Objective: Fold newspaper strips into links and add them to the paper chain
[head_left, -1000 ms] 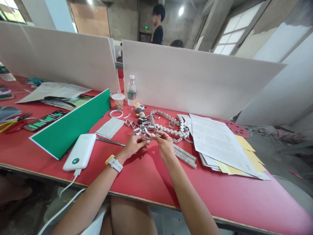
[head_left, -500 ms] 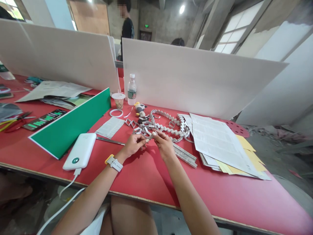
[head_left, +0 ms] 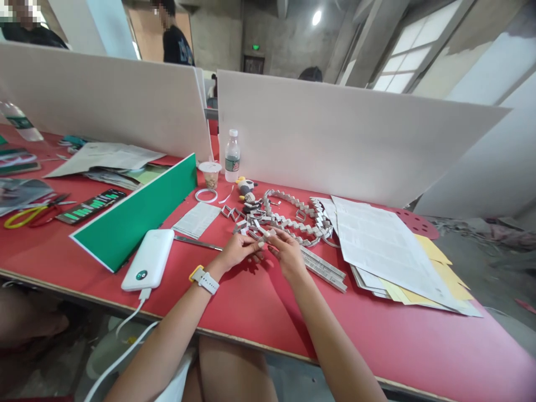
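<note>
My left hand (head_left: 237, 250), with a pale watch on its wrist, is closed in a pinch above the red table (head_left: 251, 301). My right hand (head_left: 287, 252) pinches a small folded paper piece (head_left: 268, 235) close to the left fingertips. Whether the left fingers also grip that piece is unclear. Just beyond both hands lies a looped zigzag chain of folded paper (head_left: 304, 226). Folded paper strips (head_left: 324, 269) rest beside my right wrist, and a metal ruler-like strip (head_left: 196, 242) lies left of my left hand.
A white power bank (head_left: 149, 259) with a cable and a green divider (head_left: 138, 215) stand left. Behind are a lidded cup (head_left: 210, 174), a water bottle (head_left: 232, 156) and a small bird figure (head_left: 245, 185). Stacked papers (head_left: 389, 251) lie right; scissors (head_left: 31, 215) far left.
The camera view has shifted, moving the table items rightward in the picture. My fingers have changed position slightly around the small piece. The person behind the partitions appears farther left.
</note>
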Motion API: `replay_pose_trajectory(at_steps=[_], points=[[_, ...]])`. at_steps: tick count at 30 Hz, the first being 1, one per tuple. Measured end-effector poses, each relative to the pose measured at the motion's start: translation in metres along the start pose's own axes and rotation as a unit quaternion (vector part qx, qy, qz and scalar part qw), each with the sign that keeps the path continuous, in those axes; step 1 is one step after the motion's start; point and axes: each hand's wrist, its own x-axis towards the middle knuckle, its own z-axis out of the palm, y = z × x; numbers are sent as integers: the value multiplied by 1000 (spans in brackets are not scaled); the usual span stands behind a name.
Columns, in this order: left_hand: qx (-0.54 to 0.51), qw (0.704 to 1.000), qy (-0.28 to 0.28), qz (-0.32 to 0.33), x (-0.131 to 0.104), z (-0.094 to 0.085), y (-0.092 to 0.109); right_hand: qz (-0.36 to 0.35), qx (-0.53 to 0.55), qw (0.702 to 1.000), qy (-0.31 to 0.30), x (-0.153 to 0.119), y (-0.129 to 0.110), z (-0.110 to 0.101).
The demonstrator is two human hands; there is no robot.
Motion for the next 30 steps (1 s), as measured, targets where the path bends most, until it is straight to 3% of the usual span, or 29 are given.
replay_pose_trajectory(at_steps=[4, 14, 25, 30], points=[[11, 1000, -19, 9, 0, -2, -3, -25, 16, 999, -13, -3, 7, 6], [9, 997, 57, 59, 6, -7, -4, -68, 32, 997, -28, -1, 4, 10], [13, 995, 58, 79, 9, -6, -11, -103, -2, 995, 5, 2, 12, 8], [-34, 996, 39, 67, 6, -5, -9, -156, -87, 983, 38, -1, 11, 9]])
